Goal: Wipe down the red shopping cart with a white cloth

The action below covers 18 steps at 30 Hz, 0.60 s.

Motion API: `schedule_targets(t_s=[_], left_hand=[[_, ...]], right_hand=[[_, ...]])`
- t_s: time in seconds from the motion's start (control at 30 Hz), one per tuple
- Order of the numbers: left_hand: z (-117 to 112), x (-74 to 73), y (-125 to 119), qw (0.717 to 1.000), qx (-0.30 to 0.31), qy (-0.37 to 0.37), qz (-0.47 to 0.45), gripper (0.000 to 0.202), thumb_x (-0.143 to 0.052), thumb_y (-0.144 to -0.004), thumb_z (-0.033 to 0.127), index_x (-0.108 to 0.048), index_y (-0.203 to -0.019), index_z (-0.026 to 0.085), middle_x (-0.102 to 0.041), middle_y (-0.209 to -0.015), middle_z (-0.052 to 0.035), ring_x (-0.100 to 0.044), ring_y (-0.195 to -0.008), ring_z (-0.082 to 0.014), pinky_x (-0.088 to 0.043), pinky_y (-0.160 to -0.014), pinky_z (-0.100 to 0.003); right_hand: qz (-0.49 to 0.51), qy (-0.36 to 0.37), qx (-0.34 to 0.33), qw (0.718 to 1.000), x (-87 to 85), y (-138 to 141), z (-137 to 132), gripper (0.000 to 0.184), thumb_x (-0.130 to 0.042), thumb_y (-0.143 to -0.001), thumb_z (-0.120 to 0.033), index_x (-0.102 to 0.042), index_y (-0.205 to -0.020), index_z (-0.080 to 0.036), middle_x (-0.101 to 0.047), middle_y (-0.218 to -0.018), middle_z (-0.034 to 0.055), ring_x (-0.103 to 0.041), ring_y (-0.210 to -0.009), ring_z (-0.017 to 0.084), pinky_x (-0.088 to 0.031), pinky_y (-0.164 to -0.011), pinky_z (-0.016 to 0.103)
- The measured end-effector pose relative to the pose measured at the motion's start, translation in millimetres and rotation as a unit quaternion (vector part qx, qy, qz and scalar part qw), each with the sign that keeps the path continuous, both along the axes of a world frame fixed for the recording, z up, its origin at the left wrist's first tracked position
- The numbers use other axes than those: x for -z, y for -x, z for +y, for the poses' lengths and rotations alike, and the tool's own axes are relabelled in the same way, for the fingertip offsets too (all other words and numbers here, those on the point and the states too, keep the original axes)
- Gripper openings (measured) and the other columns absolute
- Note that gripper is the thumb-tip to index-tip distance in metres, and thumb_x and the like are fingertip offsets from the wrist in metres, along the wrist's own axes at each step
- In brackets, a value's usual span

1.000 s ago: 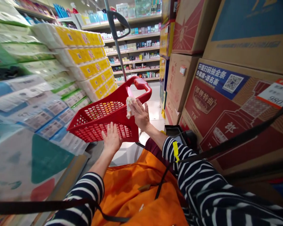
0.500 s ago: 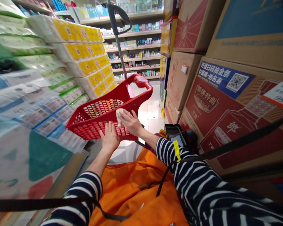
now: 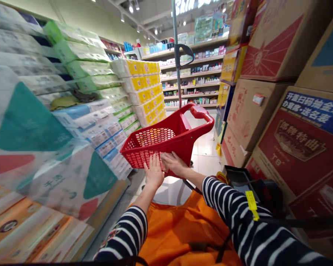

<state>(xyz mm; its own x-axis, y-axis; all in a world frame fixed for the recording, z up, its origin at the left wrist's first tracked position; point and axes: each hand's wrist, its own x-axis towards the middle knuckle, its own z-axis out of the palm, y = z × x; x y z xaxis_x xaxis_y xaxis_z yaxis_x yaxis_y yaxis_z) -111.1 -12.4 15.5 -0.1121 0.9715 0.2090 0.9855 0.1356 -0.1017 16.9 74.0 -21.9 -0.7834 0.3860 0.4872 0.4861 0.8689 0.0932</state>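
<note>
A red plastic shopping cart (image 3: pixel 187 142) with a perforated basket stands in front of me, its curved handle toward the right. My left hand (image 3: pixel 154 174) lies with fingers stretched out against the lower near side of the basket. Just right of it, my right hand (image 3: pixel 175 164) presses on the same side wall, fingers close together over a pale cloth. That cloth hardly shows now, being covered by the fingers. An orange apron (image 3: pixel 183 225) covers my front.
Stacked tissue packs (image 3: pixel 144 92) line the left side. Cardboard cartons (image 3: pixel 248 111) are piled on the right, with a black container (image 3: pixel 237 181) on the floor beside them. Behind the cart rises a grey pole (image 3: pixel 177 81); shelves of small goods (image 3: pixel 195 88) stand further back.
My view has tilted up and turned left, so the cart appears further right and lower. My right hand has slid down the basket side, closer to my left, and the cloth is now mostly hidden.
</note>
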Motion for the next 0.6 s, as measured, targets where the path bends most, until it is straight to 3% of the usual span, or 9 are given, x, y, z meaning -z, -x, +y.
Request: schedule_targets(t_s=[0.13, 0.2, 0.27, 0.4, 0.47, 0.53, 0.6], left_hand=[[3.4, -5.6, 15.6, 1.000, -0.027, -0.009, -0.010, 0.072, -0.041, -0.072, 0.021, -0.019, -0.140, 0.006, -0.010, -0.149, -0.0131, -0.007, -0.137, -0.0261, -0.013, -0.107, -0.053], [3.8, -7.5, 20.9, 0.999, -0.036, -0.015, -0.010, 0.073, -0.041, -0.072, 0.021, -0.018, -0.140, 0.006, -0.009, -0.149, -0.0135, -0.007, -0.137, -0.0267, -0.014, -0.107, -0.053], [2.4, -6.6, 24.5, 0.999, -0.043, -0.016, -0.006, 0.073, -0.042, -0.072, 0.020, -0.019, -0.140, 0.006, -0.010, -0.149, -0.0137, -0.007, -0.137, -0.0265, -0.014, -0.107, -0.053], [-3.8, 2.9, 32.1, 0.999, -0.040, -0.001, 0.001, 0.073, -0.044, -0.072, 0.023, -0.020, -0.140, 0.009, -0.010, -0.149, -0.0119, -0.008, -0.137, -0.0253, -0.014, -0.108, -0.052], [-5.9, 7.3, 38.4, 0.999, -0.045, 0.007, -0.002, 0.074, -0.046, -0.072, 0.024, -0.020, -0.140, 0.010, -0.010, -0.149, -0.0112, -0.009, -0.137, -0.0253, -0.013, -0.108, -0.052], [-6.0, 8.2, 46.0, 0.998, -0.054, 0.010, -0.005, 0.074, -0.046, -0.072, 0.024, -0.019, -0.140, 0.009, -0.009, -0.149, -0.0113, -0.009, -0.137, -0.0255, -0.014, -0.108, -0.052], [-3.9, 5.3, 53.8, 0.997, -0.072, 0.013, -0.008, 0.073, -0.045, -0.073, 0.022, -0.019, -0.140, 0.008, -0.009, -0.149, -0.0113, -0.008, -0.137, -0.0255, -0.014, -0.108, -0.052]], right_hand=[[0.080, -0.057, 0.034, 0.995, -52.7, 15.9, 19.9, 0.042, -0.030, -0.093, -0.014, -0.037, -0.134, -0.018, -0.034, -0.142, 0.0052, -0.018, -0.135, 0.021, -0.010, -0.111, 0.048], [0.094, -0.060, 0.050, 0.993, -61.6, 27.4, 28.7, 0.044, -0.030, -0.092, -0.012, -0.035, -0.135, -0.017, -0.031, -0.143, 0.0059, -0.016, -0.135, 0.022, -0.009, -0.110, 0.050], [0.070, -0.037, 0.043, 0.996, -48.5, 39.0, 31.8, 0.042, -0.032, -0.091, -0.013, -0.039, -0.133, -0.016, -0.034, -0.142, 0.0068, -0.019, -0.134, 0.023, -0.010, -0.110, 0.050], [-0.007, 0.025, -0.001, 1.000, 10.5, 54.0, 23.1, 0.042, -0.043, -0.088, -0.018, -0.043, -0.130, -0.013, -0.043, -0.135, 0.0108, -0.028, -0.131, 0.023, -0.017, -0.109, 0.046], [-0.037, 0.038, -0.026, 0.998, 28.2, 56.6, 17.4, 0.044, -0.050, -0.085, -0.022, -0.046, -0.127, -0.011, -0.046, -0.133, 0.0130, -0.032, -0.129, 0.025, -0.021, -0.108, 0.046], [-0.052, 0.027, -0.058, 0.997, 25.3, 58.9, 14.7, 0.041, -0.050, -0.085, -0.021, -0.049, -0.125, -0.013, -0.048, -0.131, 0.0118, -0.034, -0.128, 0.025, -0.022, -0.108, 0.046], [-0.035, -0.009, -0.079, 0.996, 4.4, 64.1, 16.2, 0.038, -0.043, -0.088, -0.017, -0.048, -0.126, -0.016, -0.045, -0.134, 0.0089, -0.030, -0.130, 0.023, -0.019, -0.109, 0.047]])
